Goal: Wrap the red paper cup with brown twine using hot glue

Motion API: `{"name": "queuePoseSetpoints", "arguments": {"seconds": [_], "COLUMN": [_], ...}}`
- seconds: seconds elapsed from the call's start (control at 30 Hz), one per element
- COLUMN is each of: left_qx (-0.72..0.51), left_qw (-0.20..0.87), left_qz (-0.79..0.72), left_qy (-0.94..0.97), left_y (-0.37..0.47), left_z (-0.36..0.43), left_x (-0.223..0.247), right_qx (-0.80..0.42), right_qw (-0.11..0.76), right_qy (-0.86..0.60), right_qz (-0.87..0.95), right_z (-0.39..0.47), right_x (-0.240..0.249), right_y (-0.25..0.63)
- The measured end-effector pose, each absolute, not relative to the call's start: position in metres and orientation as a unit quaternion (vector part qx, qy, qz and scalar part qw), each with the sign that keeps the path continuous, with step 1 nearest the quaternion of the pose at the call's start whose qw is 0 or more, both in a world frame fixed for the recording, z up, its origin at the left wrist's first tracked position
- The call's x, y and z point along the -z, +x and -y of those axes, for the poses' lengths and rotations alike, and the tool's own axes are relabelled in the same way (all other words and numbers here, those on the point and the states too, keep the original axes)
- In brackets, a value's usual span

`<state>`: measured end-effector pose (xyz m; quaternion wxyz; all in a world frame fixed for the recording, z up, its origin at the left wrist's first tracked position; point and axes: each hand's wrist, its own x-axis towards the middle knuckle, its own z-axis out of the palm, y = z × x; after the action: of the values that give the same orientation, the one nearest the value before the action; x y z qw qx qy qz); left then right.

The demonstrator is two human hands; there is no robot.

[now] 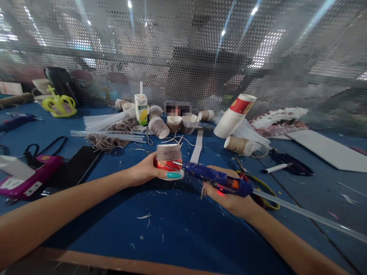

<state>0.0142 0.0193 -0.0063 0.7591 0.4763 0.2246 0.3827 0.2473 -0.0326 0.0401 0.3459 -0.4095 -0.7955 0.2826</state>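
Observation:
My left hand [149, 170] is closed round a red paper cup [164, 165], its thumb lying across the lower rim. Grey-brown cord [169, 152] is wound round the upper part of the cup, while the lower red band is bare. In my right hand [226, 198] is a blue hot glue gun [209, 173], its metal nozzle pointing left at the red side of the cup. Whether the nozzle touches the cup I cannot tell. A long clear glue stick [309, 215] sticks out of the gun's back, and a small red light glows near the grip.
Behind the cup lie a heap of cord [110, 139], several cord-wrapped cups and a juice carton [141, 110]. A stack of paper cups [233, 116] leans at the right, near scissors [266, 191]. At the left are a magenta power strip [37, 175] and a yellow crown [59, 104].

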Motion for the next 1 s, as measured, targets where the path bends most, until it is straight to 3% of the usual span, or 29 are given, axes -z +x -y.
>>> {"name": "queuePoseSetpoints", "arguments": {"seconds": [0.3,0.5,0.57,0.63,0.77,1.0], "left_qx": [-0.400,-0.394,-0.394,-0.396,-0.394,-0.396], "left_qw": [0.721,0.743,0.746,0.746,0.743,0.762], "left_qz": [-0.272,-0.254,-0.261,-0.269,-0.278,-0.261], "left_qy": [0.496,0.478,0.468,0.462,0.465,0.441], "left_y": [0.018,0.014,0.013,0.013,0.015,0.016], "left_z": [-0.017,-0.019,-0.019,-0.019,-0.018,-0.020], "left_x": [0.008,0.009,0.009,0.009,0.007,0.007], "right_qx": [-0.273,-0.086,0.018,0.079,0.069,0.004], "right_qw": [0.352,0.427,0.390,0.301,0.121,0.121], "right_qy": [-0.399,-0.544,-0.595,-0.627,-0.697,-0.728], "right_qz": [0.802,0.717,0.703,0.714,0.703,0.675], "right_z": [0.041,0.028,0.018,0.008,-0.003,0.000], "right_x": [-0.045,-0.038,-0.036,-0.034,-0.031,-0.038], "right_y": [0.239,0.254,0.262,0.269,0.272,0.280]}}
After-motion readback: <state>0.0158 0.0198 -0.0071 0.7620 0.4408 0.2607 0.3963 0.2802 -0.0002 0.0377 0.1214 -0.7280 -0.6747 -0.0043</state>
